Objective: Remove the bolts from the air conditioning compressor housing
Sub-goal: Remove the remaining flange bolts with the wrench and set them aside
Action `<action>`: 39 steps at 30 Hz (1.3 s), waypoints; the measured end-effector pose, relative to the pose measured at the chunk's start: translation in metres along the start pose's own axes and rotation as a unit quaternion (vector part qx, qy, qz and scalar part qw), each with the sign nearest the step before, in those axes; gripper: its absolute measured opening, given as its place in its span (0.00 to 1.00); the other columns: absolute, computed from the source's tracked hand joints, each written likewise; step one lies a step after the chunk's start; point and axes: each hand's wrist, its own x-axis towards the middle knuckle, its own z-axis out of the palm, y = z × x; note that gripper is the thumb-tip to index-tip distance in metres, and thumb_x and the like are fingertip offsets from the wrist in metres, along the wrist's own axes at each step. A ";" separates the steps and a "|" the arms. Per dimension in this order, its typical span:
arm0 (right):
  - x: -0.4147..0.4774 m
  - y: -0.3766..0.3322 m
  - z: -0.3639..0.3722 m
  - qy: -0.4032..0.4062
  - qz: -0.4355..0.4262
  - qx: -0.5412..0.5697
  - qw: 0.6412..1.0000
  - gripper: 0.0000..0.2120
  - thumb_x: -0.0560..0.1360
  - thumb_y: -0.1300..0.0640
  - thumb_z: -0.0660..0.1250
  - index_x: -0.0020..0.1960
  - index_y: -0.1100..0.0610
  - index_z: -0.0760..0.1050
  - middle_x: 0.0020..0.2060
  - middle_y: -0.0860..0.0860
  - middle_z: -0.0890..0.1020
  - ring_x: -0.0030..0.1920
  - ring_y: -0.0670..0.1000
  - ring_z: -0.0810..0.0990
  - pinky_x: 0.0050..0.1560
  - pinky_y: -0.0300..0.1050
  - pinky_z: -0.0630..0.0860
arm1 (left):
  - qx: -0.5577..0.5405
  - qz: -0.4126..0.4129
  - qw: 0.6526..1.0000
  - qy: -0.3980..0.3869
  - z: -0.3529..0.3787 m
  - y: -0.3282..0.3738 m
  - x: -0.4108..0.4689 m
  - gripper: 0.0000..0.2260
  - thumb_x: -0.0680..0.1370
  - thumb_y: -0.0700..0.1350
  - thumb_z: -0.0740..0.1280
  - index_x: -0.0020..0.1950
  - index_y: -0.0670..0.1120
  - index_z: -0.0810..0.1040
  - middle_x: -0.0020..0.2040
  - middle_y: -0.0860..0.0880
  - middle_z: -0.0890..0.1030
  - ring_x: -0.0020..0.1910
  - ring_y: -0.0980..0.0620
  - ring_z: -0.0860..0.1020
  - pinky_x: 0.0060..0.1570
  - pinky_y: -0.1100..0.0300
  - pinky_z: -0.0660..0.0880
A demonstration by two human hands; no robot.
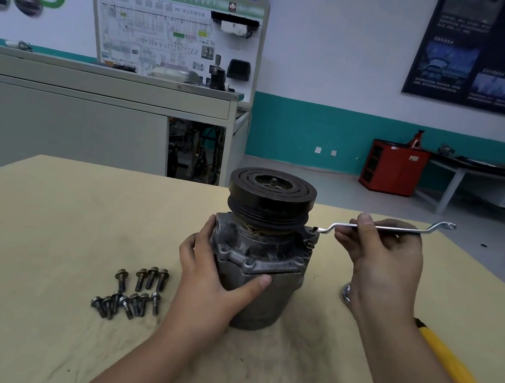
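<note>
Head view: compressor housing [256, 263] stands upright at mid-table [53, 232], pulley [271, 193] on top, wrench [390, 228] set at its right flange.

Left hand [206, 267] wraps the housing's near-left side, thumb across the front and fingers curled behind. Right hand [384, 255] pinches the wrench shank between thumb and curled fingers, the ring end seated at a flange bolt [315, 229]. Loose bolts [134, 291] lie in a cluster just left of the housing. A yellow-handled tool [451, 365] lies to the right. Judgement: the cast metal body looks heavy, rigid and grimy, so possibly slick. Best held low around the barrel, clear of the pulley, which may spin.
</note>
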 end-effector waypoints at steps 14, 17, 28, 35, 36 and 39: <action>-0.041 0.017 -0.012 -0.079 -0.212 -0.233 0.946 0.12 0.74 0.58 0.67 0.39 0.42 0.71 0.38 0.48 0.81 0.41 0.51 0.83 0.42 0.46 0.80 | 0.001 -0.009 1.000 -0.005 -0.001 0.002 0.000 0.53 0.55 0.70 0.66 0.76 0.59 0.47 0.63 0.64 0.54 0.58 0.69 0.60 0.62 0.68 0.58; -0.045 0.023 -0.014 -0.085 -0.269 -0.293 0.914 0.08 0.75 0.60 0.67 0.41 0.50 0.71 0.38 0.48 0.80 0.40 0.51 0.82 0.39 0.51 0.79 | 0.000 -0.007 1.000 -0.002 0.000 0.002 0.000 0.54 0.55 0.70 0.66 0.76 0.59 0.48 0.63 0.63 0.54 0.57 0.71 0.60 0.62 0.68 0.58; -0.039 0.010 -0.016 -0.098 -0.094 -0.177 0.975 0.08 0.75 0.66 0.66 0.45 0.54 0.72 0.37 0.50 0.83 0.31 0.50 0.83 0.31 0.34 0.76 | 0.001 -0.011 1.000 -0.006 -0.001 0.002 0.000 0.54 0.55 0.71 0.66 0.76 0.60 0.47 0.63 0.64 0.54 0.57 0.72 0.59 0.62 0.67 0.59; -0.009 0.007 -0.022 -0.091 0.046 -0.062 0.993 0.17 0.77 0.68 0.62 0.61 0.56 0.64 0.40 0.53 0.86 0.26 0.52 0.80 0.27 0.39 0.77 | 0.004 -0.017 1.000 -0.009 -0.001 0.002 0.000 0.54 0.55 0.72 0.66 0.76 0.61 0.47 0.63 0.65 0.53 0.58 0.71 0.59 0.61 0.67 0.60; -0.007 0.009 -0.021 -0.087 0.053 -0.050 0.994 0.16 0.77 0.69 0.61 0.61 0.56 0.64 0.39 0.53 0.85 0.25 0.51 0.79 0.27 0.39 0.76 | 0.004 -0.015 1.000 -0.010 -0.002 0.003 0.000 0.53 0.55 0.72 0.66 0.76 0.61 0.47 0.64 0.65 0.54 0.57 0.72 0.59 0.61 0.67 0.59; 0.000 0.016 -0.017 -0.076 0.059 -0.048 0.994 0.12 0.79 0.68 0.60 0.58 0.55 0.64 0.37 0.52 0.85 0.23 0.48 0.76 0.25 0.38 0.73 | 0.000 -0.010 1.000 -0.011 -0.002 0.003 -0.001 0.53 0.55 0.71 0.66 0.75 0.61 0.47 0.64 0.64 0.54 0.55 0.78 0.60 0.61 0.67 0.59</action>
